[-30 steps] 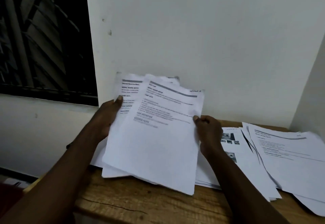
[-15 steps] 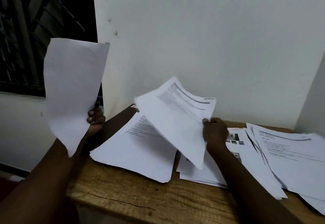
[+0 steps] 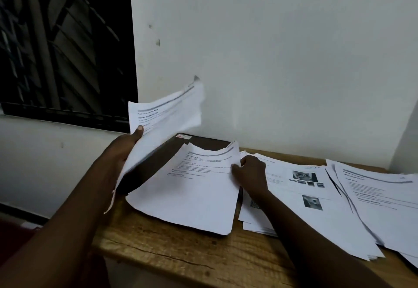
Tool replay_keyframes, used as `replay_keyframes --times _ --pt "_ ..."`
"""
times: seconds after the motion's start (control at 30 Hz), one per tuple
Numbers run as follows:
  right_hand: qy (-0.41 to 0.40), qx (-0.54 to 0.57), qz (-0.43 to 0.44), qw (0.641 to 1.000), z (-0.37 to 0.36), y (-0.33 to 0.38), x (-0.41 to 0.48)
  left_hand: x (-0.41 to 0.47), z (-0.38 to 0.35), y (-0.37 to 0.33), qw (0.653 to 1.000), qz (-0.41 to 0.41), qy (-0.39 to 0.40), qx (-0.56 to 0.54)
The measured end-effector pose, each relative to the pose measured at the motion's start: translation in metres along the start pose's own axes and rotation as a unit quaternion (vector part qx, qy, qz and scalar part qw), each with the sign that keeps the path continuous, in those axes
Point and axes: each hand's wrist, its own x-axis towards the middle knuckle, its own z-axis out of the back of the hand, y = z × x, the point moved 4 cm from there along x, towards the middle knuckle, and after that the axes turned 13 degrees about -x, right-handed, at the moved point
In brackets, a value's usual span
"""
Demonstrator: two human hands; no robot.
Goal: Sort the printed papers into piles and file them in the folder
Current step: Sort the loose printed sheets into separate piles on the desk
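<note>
Here both bare forearms reach forward over the front edge of the wooden worktop (image 3: 181, 256). The left hand (image 3: 123, 152) is raised near the worktop's left end, wrist bent up, thumb on the printed face and fingers behind, pinching a sheaf (image 3: 162, 125) of papers that stands tilted and curls toward the wall (image 3: 271, 50); its lower edge hangs down along the forearm. The right hand (image 3: 251, 173) lies lower, knuckles up, fingers curled closed on the right edge of a sheet (image 3: 192, 192) that lies on a dark folder (image 3: 158, 163) at the worktop's back left corner. That sheet's top edge is wavy and lifted a little, while its near corner overhangs the folder toward the front edge. Just right of this hand, a pile (image 3: 300, 197) with small photos lies flat mid-worktop, partly under the forearm. Further right, another pile (image 3: 380, 201) of text pages fans out toward the right edge. A dark barred window (image 3: 63, 46) fills the upper left.
</note>
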Motion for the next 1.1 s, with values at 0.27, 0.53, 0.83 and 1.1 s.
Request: replay_keyframes --times 0.27,0.53,0.83,1.1 --pt "-0.029 -0.052 0.000 0.998 0.031 -0.023 0.011 -0.006 -0.037 0.007 0.993 -0.046 0.062 0.094" --pt "-0.070 0.019 -0.036 0.997 0.079 -0.064 0.019 0.001 -0.061 0.025 0.902 -0.072 0.047 0.422" --pt "-0.078 0.019 -0.045 0.996 0.130 -0.111 0.036 -0.002 -0.081 0.021 0.890 -0.130 -0.024 0.436" --pt "-0.053 -0.033 -0.073 0.995 0.159 -0.164 0.037 -0.053 -0.217 0.009 0.960 -0.122 0.167 0.188"
